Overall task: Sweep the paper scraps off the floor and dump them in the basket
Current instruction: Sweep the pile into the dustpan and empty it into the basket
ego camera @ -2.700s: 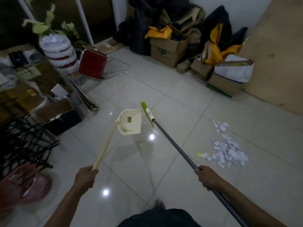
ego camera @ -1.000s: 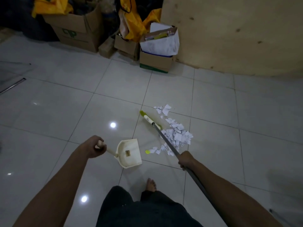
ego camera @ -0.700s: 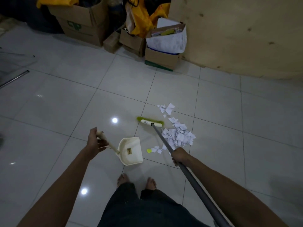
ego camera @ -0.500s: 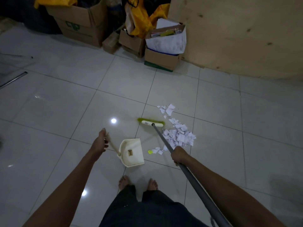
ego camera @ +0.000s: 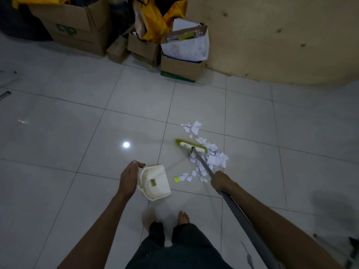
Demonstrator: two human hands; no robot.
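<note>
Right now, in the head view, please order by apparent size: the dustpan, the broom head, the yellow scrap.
1. dustpan, largest
2. broom head
3. yellow scrap, smallest
All lie at similar distance, so the order is safe.

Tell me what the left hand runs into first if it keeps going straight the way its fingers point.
The left hand is open, fingers pointing away and slightly right, beside the dustpan. Straight on, its line looks free across bare floor tiles; the broom head lies right of that line, though depth is hard to judge.
</note>
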